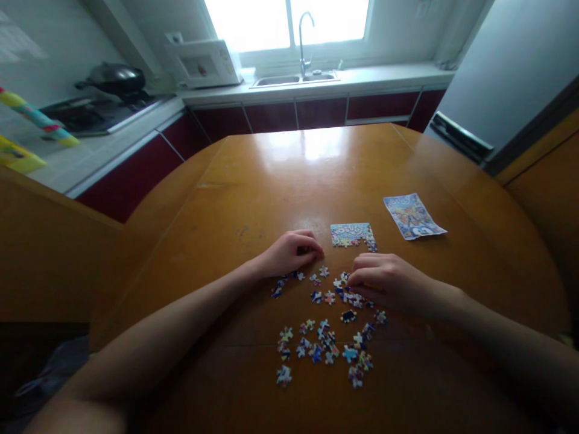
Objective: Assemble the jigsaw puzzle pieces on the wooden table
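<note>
My left hand [293, 252] rests on the table with its fingers curled in, left of the partly joined jigsaw puzzle [349, 231]; whatever its fingertips hold, if anything, is hidden. My right hand [388, 278] is closed in a pinch just below the joined part, its fingertips at a puzzle piece [344, 276] in a cluster of loose pieces. The hand covers some of that cluster. The joined part shows a light blue top with lettering and a strip down its right side. A dark puzzle piece [348, 316] and several colourful loose pieces [323, 337] lie nearer to me.
A creased picture sheet [414, 216] lies at the right on the round wooden table [289, 181]. Beyond the table are a counter with a sink [294, 79], a microwave [205, 63] and a stove with a pan [115, 79]. A fridge [511, 72] stands at the right.
</note>
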Tool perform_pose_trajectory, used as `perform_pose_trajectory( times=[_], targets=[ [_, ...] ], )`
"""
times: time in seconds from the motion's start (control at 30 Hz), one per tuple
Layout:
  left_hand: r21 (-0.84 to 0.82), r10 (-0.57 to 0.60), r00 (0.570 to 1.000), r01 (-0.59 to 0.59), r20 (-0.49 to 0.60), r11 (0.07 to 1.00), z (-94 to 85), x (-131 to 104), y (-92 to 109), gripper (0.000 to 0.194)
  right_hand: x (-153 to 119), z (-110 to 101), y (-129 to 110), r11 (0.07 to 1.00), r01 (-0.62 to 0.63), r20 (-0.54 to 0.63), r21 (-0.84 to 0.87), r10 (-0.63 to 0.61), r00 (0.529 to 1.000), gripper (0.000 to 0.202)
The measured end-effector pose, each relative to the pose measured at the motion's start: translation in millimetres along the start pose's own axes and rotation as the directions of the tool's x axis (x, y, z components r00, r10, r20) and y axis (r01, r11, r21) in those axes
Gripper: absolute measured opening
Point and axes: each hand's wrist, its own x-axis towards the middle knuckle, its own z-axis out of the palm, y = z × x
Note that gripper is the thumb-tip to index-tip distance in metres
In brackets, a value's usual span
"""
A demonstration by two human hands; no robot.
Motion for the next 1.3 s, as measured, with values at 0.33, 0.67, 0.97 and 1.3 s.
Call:
perform_pose_trajectory(
  times=[0.33,0.67,0.97,1.3],
  targets=[
    [-0.042,-0.071,0.997,0.072,0.031,0.997,-13.6,0,4,0.015,1,-4,-3,1.0,0.006,-0.016,0.007,-0.006,1.0,0.023],
    [0.171,-0.135,0.858,0.056,0.495,0.984,-43.7,-36,101,0.008,-1,-17,-6,0.999,0.039,-0.1,-0.01,-0.04,0.994,0.02],
    [0.272,-0.283,0.88,0.186,0.381,0.944,-23.1,-90,99,0.017,-1,-31,-7,0.998,0.061,-0.158,-0.019,-0.063,0.986,0.019],
    [0.112,-0.239,0.894,0.212,0.378,0.971,-15.0,-89,83,0.008,-2,-43,3,1.0,-0.025,-0.191,0.012,0.027,0.981,0.021]
  ],
)
